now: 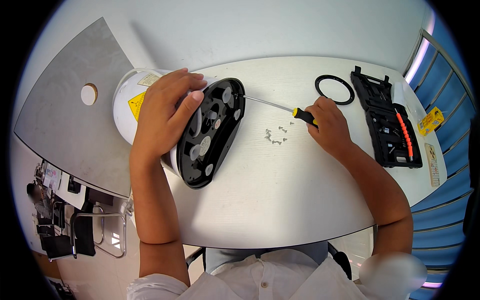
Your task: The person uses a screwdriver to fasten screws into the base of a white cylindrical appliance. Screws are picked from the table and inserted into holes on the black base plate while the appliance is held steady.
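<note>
A white rounded appliance [123,111] with a yellow label lies on its side at the left of the table. Its black base [205,169], fitted with clear suction-cup feet, faces right. My left hand [167,107] grips the appliance from above, fingers over the body and thumb by the base's edge. In my right hand [327,121] is a screwdriver [272,104] with a yellow and black handle. Its shaft points left, and the tip meets the upper right edge of the base. Several small screws [276,142] lie loose on the table between the appliance and my right hand.
A black ring [335,76] lies beyond my right hand. Right of it sits an open black tool case [376,107] with an orange flexible shaft [404,132]. A small yellow box [430,121] stands near the right edge, beside a metal railing [452,75]. A grey tabletop [65,135] adjoins at left.
</note>
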